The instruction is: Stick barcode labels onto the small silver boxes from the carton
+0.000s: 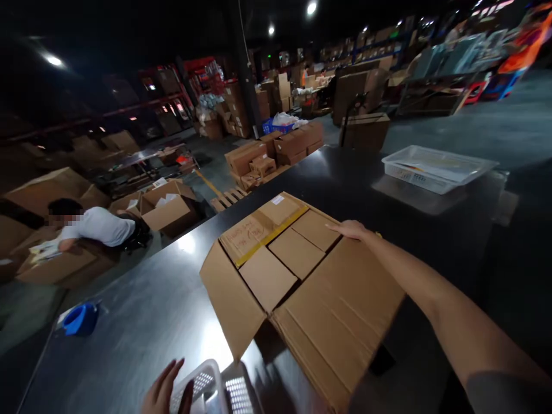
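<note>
Resting flat on the far side of the cardboard box (302,276), the right hand (351,230) has its fingers stretched out and grips nothing; it only presses on the top near the back edge. The box stands in the middle of the dark shiny table (142,310), with its flaps spread open and several smaller cartons packed tight inside, one crossed by a yellow tape strip (271,234). The left hand (166,388) is low at the front edge of the view, fingers loosely open and touching the rim of a white plastic basket (207,382); it does not seem to clasp it. I think the box could slide on this smooth surface if the right hand pushes harder, because only one hand steadies it, and the big near flap hangs over the table edge and could catch on the basket. The basket is cut off by the frame, so its content cannot be seen. A blue tape roll (81,319) lies well apart at the left, and a clear tray (435,167) farther back. Another person (97,225) bends over boxes on the floor.
</note>
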Demonstrator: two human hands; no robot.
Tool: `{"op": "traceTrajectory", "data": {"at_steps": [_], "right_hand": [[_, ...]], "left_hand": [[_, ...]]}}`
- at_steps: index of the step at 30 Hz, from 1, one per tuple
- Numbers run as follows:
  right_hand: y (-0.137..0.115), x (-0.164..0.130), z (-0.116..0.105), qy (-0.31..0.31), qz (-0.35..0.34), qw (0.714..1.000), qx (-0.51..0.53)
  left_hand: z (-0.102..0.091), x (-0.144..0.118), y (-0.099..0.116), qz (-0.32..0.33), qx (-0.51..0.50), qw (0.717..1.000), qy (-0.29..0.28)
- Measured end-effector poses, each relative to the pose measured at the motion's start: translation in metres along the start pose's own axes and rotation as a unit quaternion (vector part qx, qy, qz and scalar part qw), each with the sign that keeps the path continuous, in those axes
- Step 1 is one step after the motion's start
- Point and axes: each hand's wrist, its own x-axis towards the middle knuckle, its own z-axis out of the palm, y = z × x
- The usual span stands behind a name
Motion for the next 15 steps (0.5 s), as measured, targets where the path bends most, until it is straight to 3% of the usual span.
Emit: {"op": "traceTrajectory", "data": {"at_steps": [3, 7, 11, 15], "right_hand": [[0.009, 0.008, 0.015, -0.009, 0.0, 1.0, 0.0], [0.014, 0.01, 0.019, -0.003, 0.004, 1.0, -0.01], [0.017, 0.005, 0.022, 0.014, 0.002, 1.0, -0.026], [0.016, 0.001, 0.024, 0.024, -0.006, 0.998, -0.054]], "left_hand": [[0.019, 0.07, 0.058, 0.091, 0.023, 0.995, -0.016], [0.072, 0.159, 0.122, 0.143, 0.065, 0.986, -0.063], [0.113, 0.199, 0.132, 0.146, 0.12, 0.977, -0.101], [0.135, 0.194, 0.115, 0.139, 0.09, 0.983, -0.082]]}}
